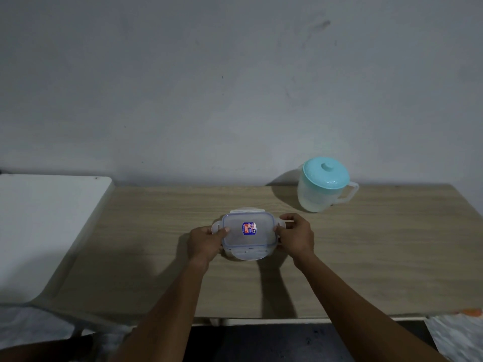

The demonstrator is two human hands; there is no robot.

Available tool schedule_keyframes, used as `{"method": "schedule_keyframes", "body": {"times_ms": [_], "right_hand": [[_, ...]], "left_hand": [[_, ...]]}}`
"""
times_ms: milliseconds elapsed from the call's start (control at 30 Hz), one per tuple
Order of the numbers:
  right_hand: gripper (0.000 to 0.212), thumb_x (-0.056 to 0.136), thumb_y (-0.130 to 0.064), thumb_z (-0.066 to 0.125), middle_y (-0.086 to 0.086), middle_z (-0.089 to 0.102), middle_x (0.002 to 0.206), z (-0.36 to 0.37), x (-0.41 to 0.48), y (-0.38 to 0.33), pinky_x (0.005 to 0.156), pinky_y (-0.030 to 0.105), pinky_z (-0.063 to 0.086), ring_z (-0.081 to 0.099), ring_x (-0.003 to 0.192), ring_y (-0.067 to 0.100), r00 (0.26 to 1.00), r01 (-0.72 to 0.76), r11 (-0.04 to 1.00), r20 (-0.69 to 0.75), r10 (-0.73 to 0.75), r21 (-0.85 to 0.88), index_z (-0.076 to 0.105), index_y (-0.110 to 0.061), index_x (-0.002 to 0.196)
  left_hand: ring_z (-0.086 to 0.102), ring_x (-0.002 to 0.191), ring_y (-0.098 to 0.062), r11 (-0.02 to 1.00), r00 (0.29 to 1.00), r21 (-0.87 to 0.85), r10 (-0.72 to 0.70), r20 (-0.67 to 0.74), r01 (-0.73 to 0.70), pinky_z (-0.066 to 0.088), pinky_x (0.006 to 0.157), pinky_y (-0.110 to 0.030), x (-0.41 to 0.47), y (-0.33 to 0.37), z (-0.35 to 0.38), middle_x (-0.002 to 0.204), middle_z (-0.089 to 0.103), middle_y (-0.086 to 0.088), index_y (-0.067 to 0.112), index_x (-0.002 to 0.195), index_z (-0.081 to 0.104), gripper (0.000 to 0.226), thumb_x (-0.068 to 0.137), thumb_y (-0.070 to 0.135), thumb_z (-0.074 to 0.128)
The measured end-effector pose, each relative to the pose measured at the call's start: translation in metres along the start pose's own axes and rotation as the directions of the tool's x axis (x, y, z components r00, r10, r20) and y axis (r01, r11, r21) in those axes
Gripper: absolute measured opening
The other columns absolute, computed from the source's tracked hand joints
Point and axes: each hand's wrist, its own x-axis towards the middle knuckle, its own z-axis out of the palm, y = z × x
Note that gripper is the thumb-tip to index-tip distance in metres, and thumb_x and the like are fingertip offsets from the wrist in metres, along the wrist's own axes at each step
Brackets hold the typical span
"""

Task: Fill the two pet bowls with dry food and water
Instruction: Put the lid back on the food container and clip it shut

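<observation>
A small clear plastic container [248, 235] with a snap-lock lid and a blue and red sticker sits in the middle of the wooden table [366, 257]. Its four lid flaps stick outwards. My left hand [205, 244] grips its left side, thumb on the left flap. My right hand [295, 235] grips its right side, fingers on the right flap. A translucent water jug [324, 185] with a turquoise lid stands at the back right, its handle pointing right. No pet bowls are in view. The container's contents are hidden by the lid.
A white surface [47, 231] adjoins the table on the left. The grey wall [235, 87] runs right behind the table. The table's front edge is near me, with dark floor [287, 340] below and pale fabric [460, 333] at the lower right.
</observation>
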Motion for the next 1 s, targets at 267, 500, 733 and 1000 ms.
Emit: {"method": "schedule_keyframes", "body": {"times_ms": [267, 500, 733, 1000], "right_hand": [[0.028, 0.079, -0.021, 0.079, -0.002, 0.074, 0.097, 0.002, -0.008, 0.003, 0.074, 0.051, 0.063, 0.073, 0.084, 0.024, 0.998, 0.039, 0.999, -0.059, -0.038, 0.021, 0.065, -0.041, 0.093], [0.024, 0.076, -0.021, 0.078, -0.001, 0.074, 0.092, -0.001, -0.014, 0.005, 0.073, 0.052, 0.064, 0.073, 0.081, 0.025, 0.998, 0.006, 0.999, -0.062, -0.004, 0.039, 0.065, -0.037, 0.088], [0.023, 0.080, -0.009, 0.075, 0.008, 0.072, 0.099, -0.002, -0.017, 0.004, 0.068, 0.050, 0.065, 0.071, 0.081, 0.026, 0.999, -0.029, 0.997, -0.038, 0.031, 0.070, 0.068, -0.024, 0.096], [0.031, 0.084, -0.016, 0.077, 0.009, 0.070, 0.119, 0.005, -0.027, 0.009, 0.093, 0.044, 0.057, 0.068, 0.106, 0.029, 0.990, -0.003, 1.000, -0.142, 0.007, 0.028, 0.072, -0.015, 0.114]], "left_hand": [[0.070, 0.058, -0.029, 0.993, 0.996, 0.092, 0.077, -0.052, -0.072, 0.061, 0.065, -0.043, -0.006, 0.001, 0.000, 0.057, 0.069, -0.008, 0.014, 0.057, 0.066, 0.033, 0.070, 0.037, 0.086], [0.066, 0.056, -0.027, 0.993, 0.998, 0.115, 0.047, -0.038, -0.043, 0.061, 0.065, -0.051, -0.005, -0.005, -0.003, 0.057, 0.069, -0.007, 0.008, 0.061, 0.068, 0.035, 0.061, 0.037, 0.088], [0.073, 0.065, -0.032, 0.998, 1.000, 0.054, -0.009, -0.024, 0.010, 0.062, 0.068, -0.051, -0.005, -0.002, -0.002, 0.066, 0.073, -0.011, 0.008, 0.070, 0.073, 0.024, 0.066, 0.025, 0.090], [0.069, 0.098, -0.031, 0.959, 0.979, 0.277, 0.107, -0.175, -0.055, 0.049, 0.074, -0.030, -0.018, 0.003, 0.000, 0.111, 0.071, -0.009, 0.013, 0.118, 0.066, 0.068, 0.061, 0.039, 0.091]]}}
